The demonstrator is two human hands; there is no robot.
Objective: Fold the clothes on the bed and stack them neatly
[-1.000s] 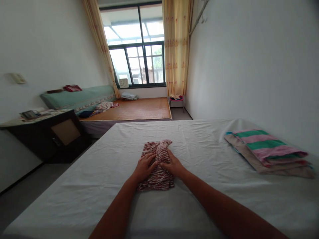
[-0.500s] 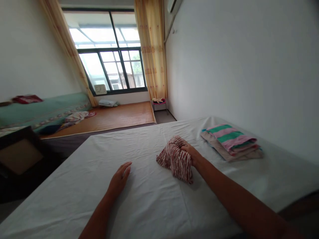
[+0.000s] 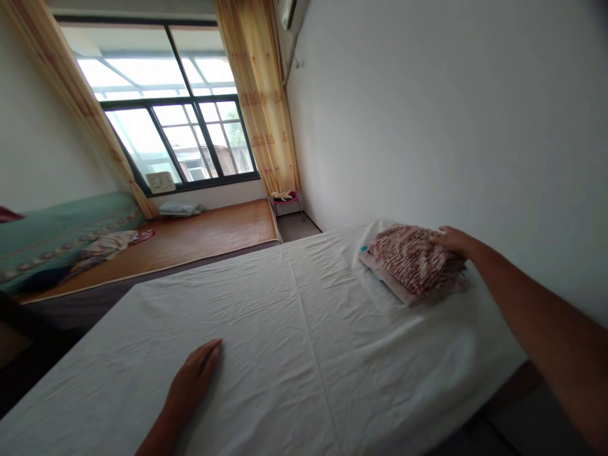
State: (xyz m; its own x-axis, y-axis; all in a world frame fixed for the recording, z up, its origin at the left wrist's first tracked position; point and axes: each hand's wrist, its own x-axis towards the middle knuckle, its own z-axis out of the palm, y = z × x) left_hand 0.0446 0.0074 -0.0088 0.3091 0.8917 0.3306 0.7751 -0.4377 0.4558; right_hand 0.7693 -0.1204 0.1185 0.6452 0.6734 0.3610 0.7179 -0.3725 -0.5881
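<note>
A folded cloth (image 3: pixel 403 256) in wavy reddish-brown and white stripes lies over the folded clothes (image 3: pixel 396 288) at the right of the white-sheeted surface. It covers nearly all of that pile; a greyish-pink edge and a bit of blue show at its left. My right hand (image 3: pixel 453 242) grips the cloth by its right edge, fingers closed and partly hidden. Well to the left, my left hand (image 3: pixel 194 373) holds nothing. Its fingers are stretched out, low over or on the white sheet (image 3: pixel 266 335).
White wall (image 3: pixel 427 114) rises close along the right. Beyond the sheet's far edge is a low bed with a brown mat (image 3: pixel 213 228), carrying crumpled clothes (image 3: pixel 109 244) and a folded pale item (image 3: pixel 180 209). A small stool (image 3: pixel 285 197) holding cloth stands in the corner.
My right hand has carried the striped cloth rightward from the middle of the sheet onto the folded pile, covering its pink-and-green top. The view has turned right; my left hand appears lower left.
</note>
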